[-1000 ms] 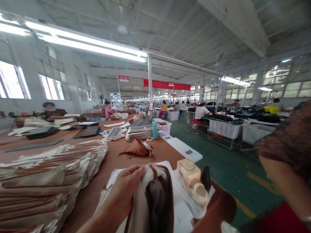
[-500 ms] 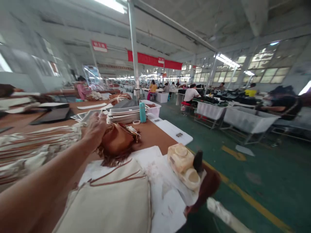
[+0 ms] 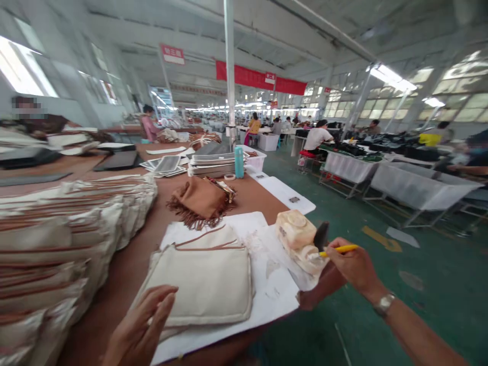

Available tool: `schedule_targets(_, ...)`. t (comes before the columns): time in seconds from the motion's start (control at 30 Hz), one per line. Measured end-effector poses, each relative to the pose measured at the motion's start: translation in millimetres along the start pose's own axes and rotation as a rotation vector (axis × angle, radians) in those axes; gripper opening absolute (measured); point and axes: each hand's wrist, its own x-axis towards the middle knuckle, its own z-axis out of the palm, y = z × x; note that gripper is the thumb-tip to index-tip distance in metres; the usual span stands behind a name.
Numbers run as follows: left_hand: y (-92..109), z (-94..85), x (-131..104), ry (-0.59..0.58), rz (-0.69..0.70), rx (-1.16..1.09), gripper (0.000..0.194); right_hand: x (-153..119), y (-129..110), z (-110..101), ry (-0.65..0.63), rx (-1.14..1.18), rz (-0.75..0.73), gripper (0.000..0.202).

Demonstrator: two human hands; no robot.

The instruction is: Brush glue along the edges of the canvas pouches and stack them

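My right hand (image 3: 348, 264) grips a yellow-handled brush (image 3: 343, 249), its tip at the mouth of a small pale cup (image 3: 307, 255) beside a stained cream container (image 3: 294, 229). A watch is on that wrist. My left hand (image 3: 147, 317), fingers apart and holding nothing, is over the left lower edge of a cream fabric piece (image 3: 206, 279) with brown cords along its top. That piece lies on white paper (image 3: 263, 244). Behind it sits a brown fringed bundle (image 3: 202, 198).
Rows of cream pieces with brown cords (image 3: 114, 213) cover the table's left side. A teal bottle (image 3: 239, 162) stands by a stack of panels (image 3: 211, 165). People sit farther off, near white bins (image 3: 346, 166). One person is at the far left.
My left hand has drawn back from beside the brown bundle to the cream piece. My right hand has come into view with the brush. The view has shifted left.
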Motion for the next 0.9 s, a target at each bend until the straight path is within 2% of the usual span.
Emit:
schedule_targets(0.1,5,-6.0,15,-0.128,0.079,0.135,0.032,9,11,21,-0.06,-0.019,-0.009,0.035)
schedule_targets(0.17,18,6.8,36,-0.213,0.15,0.245,0.031,13,15,30,-0.104,-0.027,-0.021,0.034)
schedule_targets(0.3,56,65.2,80,-0.407,0.226,0.376,0.03,14,13,28,-0.146,-0.047,-0.061,0.029)
schedule_targets(0.4,74,111.2,103,-0.465,0.233,0.393,0.022,10,7,12,-0.085,-0.056,-0.104,0.031)
schedule_targets(0.47,79,132.4,112,-0.473,0.227,0.404,0.021,4,4,2,-0.043,-0.055,-0.144,0.031)
schedule_targets(0.53,80,144.3,118,-0.473,0.223,0.409,0.021,-3,4,-4,-0.014,-0.044,-0.194,0.03)
schedule_targets(0.6,81,148.5,123,-0.475,0.223,0.403,0.021,-12,7,-2,0.012,-0.027,-0.257,0.029)
schedule_targets(0.7,84,144.4,128,-0.488,0.225,0.369,0.02,-30,15,6,0.022,0.006,-0.37,0.023)
schedule_targets(0.83,92,123.1,130,-0.55,0.192,0.278,0.016,-54,21,6,-0.02,0.07,-0.486,0.012)
schedule_targets(0.9,96,104.9,129,-0.608,0.168,0.201,0.013,-63,18,-3,0.009,0.123,-0.452,0.011)
